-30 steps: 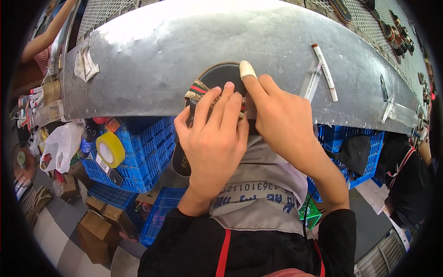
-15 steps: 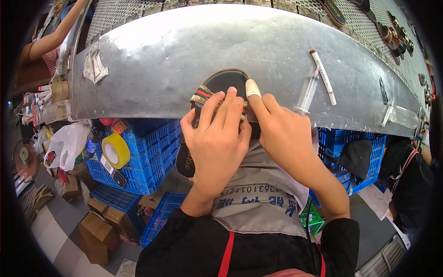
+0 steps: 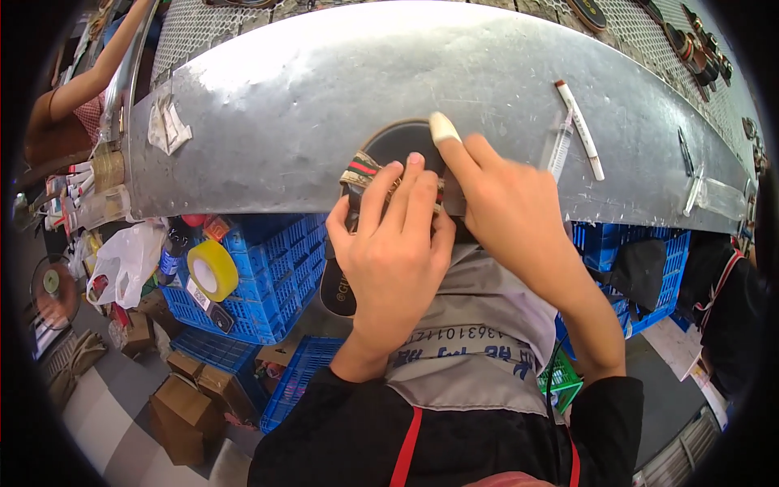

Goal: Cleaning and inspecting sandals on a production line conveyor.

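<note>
1. 2 bare hands work on 1 dark slide sandal with a striped green-red-beige fabric strap, which lies at the near edge of the curved grey sheet-metal bench, its heel end overhanging toward the person's lap.
2. left hand: fingers laid flat across the strap, pressing it down onto the sole; not clenched.
3. right hand: fingers close together, the index finger with a white fingertip cover pushed against the sole just beyond the strap; cannot tell whether anything small is pinched beneath.
4. judgement on progress: strap already sits across the sole, so placement looks done; pressing or bonding seems mid-way. whether the far side is seated is hidden by the hands.
5. nearby, untouched: white pen-like tube and clear syringe right of the hands; yellow tape roll on blue plastic crates below.
</note>
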`<action>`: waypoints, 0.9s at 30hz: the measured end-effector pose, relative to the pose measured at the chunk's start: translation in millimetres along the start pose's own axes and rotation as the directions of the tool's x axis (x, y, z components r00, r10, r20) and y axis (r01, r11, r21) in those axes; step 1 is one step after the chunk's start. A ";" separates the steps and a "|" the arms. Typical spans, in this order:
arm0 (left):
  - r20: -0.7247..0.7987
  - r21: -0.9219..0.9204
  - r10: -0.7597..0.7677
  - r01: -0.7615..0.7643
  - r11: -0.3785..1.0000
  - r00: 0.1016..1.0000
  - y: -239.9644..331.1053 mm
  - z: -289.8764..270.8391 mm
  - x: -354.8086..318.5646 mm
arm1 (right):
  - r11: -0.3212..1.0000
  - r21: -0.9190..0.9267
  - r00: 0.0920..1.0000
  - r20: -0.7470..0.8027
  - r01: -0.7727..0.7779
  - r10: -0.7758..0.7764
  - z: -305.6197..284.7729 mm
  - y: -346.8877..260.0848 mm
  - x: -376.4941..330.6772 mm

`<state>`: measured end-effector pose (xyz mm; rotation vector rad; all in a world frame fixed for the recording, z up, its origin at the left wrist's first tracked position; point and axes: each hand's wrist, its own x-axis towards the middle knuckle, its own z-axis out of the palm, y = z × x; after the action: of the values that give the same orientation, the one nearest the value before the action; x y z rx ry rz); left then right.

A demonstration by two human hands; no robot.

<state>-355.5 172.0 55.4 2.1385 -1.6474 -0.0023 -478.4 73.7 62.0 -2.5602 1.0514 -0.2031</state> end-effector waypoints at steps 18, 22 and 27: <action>-0.002 0.035 0.022 -0.022 0.999 1.000 2.9 2.7 -1.3 | 1.000 0.000 1.000 0.014 -0.021 0.021 -4.4 -8.1 2.4; -0.003 0.012 0.012 -0.012 1.000 1.000 0.5 1.2 -0.9 | 0.999 0.008 0.993 0.110 -0.051 0.050 -6.6 -10.9 -19.0; 0.000 0.025 0.013 -0.013 1.000 1.000 2.1 1.0 -0.2 | 0.999 0.032 1.000 -0.009 -0.028 0.028 -1.3 -8.0 0.9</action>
<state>-357.7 171.4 55.2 2.1463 -1.6703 0.0226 -472.8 77.9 66.3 -2.5174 1.0781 -0.2227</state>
